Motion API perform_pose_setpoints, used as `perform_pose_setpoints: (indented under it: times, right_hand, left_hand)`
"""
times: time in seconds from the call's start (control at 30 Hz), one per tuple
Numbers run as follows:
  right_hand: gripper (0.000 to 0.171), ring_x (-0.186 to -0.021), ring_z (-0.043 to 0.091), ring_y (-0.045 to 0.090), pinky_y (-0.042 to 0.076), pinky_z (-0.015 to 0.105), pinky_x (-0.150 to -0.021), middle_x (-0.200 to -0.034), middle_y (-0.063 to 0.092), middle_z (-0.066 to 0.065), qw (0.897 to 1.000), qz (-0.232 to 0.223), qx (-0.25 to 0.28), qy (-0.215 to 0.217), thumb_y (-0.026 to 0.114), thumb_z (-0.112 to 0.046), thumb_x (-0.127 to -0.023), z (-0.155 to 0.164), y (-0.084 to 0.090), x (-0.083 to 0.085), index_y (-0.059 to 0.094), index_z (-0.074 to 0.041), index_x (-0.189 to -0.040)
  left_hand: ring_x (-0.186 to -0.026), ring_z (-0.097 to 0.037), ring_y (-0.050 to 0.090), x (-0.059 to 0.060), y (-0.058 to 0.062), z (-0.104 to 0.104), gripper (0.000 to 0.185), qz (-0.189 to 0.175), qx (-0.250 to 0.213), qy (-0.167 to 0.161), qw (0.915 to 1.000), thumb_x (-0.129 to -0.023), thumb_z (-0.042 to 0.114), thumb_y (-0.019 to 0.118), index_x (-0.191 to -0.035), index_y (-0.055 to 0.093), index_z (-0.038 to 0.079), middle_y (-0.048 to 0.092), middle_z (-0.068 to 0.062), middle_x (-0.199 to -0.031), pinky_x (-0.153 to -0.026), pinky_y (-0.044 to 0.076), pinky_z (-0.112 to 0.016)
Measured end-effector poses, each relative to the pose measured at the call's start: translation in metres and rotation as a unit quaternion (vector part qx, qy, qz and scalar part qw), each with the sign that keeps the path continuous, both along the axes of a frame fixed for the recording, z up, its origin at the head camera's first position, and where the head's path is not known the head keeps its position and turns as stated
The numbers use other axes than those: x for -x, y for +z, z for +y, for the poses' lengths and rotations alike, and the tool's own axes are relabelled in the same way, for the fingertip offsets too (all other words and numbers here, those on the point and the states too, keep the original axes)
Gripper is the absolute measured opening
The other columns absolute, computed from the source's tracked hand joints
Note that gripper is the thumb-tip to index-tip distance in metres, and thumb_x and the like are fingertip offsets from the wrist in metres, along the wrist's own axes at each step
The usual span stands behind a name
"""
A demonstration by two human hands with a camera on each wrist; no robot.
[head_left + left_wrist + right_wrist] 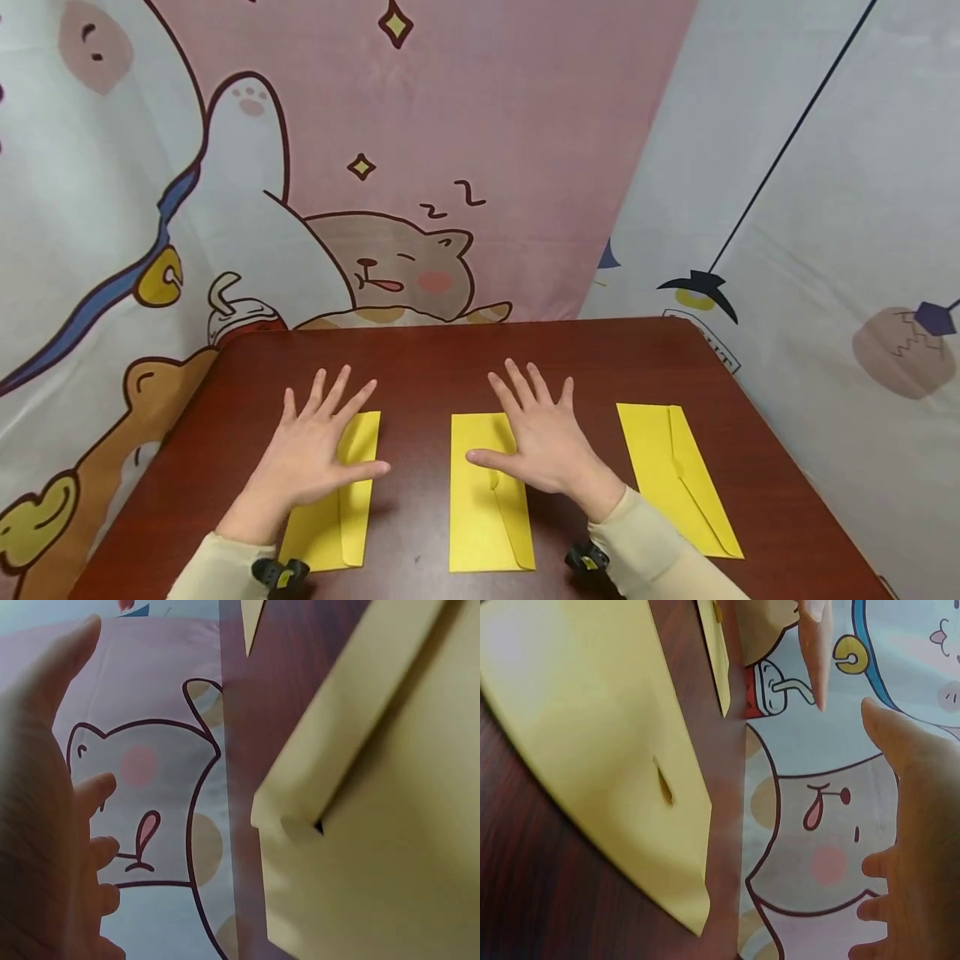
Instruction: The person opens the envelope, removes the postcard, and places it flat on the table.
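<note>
- Though broad and dark, table [420, 367] only bears three yellow envelopes in a row.
- Left envelope [352, 500] at 8 o'clock, middle envelope [480, 517] at 6, right envelope [675, 475] at 4 (flap side up).
- Left hand [307, 454] spread flat, fingers straight, over the left envelope; gripping nothing.
- Right hand [543, 442] likewise splayed, over the middle envelope's top; holding nothing.
- Probably light, thin, bendable paper, slippery on polished wood; best pinched at a long edge or under the flap.
</note>
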State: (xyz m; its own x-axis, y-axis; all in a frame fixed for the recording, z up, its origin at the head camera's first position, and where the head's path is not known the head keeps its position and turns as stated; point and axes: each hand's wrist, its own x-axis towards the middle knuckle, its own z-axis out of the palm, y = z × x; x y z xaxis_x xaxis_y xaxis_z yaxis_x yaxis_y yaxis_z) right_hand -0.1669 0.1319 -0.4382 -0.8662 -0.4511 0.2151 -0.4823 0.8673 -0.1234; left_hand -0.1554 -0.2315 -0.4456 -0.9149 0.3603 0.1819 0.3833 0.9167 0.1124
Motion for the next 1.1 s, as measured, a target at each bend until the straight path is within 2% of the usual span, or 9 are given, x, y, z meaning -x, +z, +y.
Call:
perform_pose_setpoints:
  times: [0.27,0.63,0.77,0.93,1.1]
  right_hand:
    - [0.117,-0.158,0.043,0.020,0.011,0.087,-0.108,-0.176,0.013,0.009,1.000,-0.010,-0.011,0.022,0.033,-0.098,-0.084,-0.027,0.002,0.000,0.024,-0.020,-0.170]
    - [0.117,-0.159,0.041,0.019,0.013,0.087,-0.108,-0.176,0.014,0.007,0.998,-0.021,-0.022,0.056,0.034,-0.099,-0.082,-0.066,-0.002,-0.004,0.025,-0.022,-0.170]
    - [0.119,-0.158,0.041,0.021,0.017,0.086,-0.108,-0.176,0.016,0.007,0.997,-0.020,-0.034,0.068,0.034,-0.100,-0.081,-0.080,-0.006,-0.006,0.027,-0.021,-0.170]
    - [0.120,-0.157,0.041,0.025,0.019,0.085,-0.108,-0.176,0.018,0.008,0.995,-0.020,-0.050,0.085,0.032,-0.101,-0.081,-0.097,-0.010,-0.013,0.028,-0.020,-0.169]
    - [0.118,-0.156,0.040,0.027,0.021,0.083,-0.109,-0.175,0.020,0.007,0.993,-0.015,-0.067,0.100,0.032,-0.100,-0.081,-0.113,-0.013,-0.018,0.031,-0.020,-0.168]
  left_hand:
    - [-0.159,-0.047,0.008,-0.008,-0.002,-0.023,0.114,-0.018,-0.018,-0.027,0.9993,-0.079,0.083,0.070,-0.170,0.018,0.038,0.007,-0.008,-0.177,-0.112,0.012,-0.083]
    - [-0.157,-0.051,0.014,-0.015,-0.005,-0.050,0.119,-0.051,-0.017,-0.030,0.9981,-0.076,0.085,0.072,-0.170,0.023,0.031,0.015,-0.014,-0.175,-0.112,0.012,-0.083]
    - [-0.156,-0.052,0.015,-0.015,-0.011,-0.059,0.122,-0.073,-0.018,-0.034,0.9966,-0.074,0.087,0.070,-0.171,0.021,0.032,0.018,-0.017,-0.174,-0.112,0.011,-0.083]
    - [-0.156,-0.051,0.017,-0.016,-0.021,-0.069,0.123,-0.103,-0.025,-0.034,0.9938,-0.071,0.089,0.071,-0.169,0.029,0.029,0.023,-0.019,-0.172,-0.112,0.012,-0.082]
    - [-0.156,-0.050,0.019,-0.014,-0.026,-0.075,0.125,-0.115,-0.016,-0.032,0.9927,-0.067,0.092,0.069,-0.168,0.033,0.027,0.024,-0.019,-0.172,-0.112,0.013,-0.082]
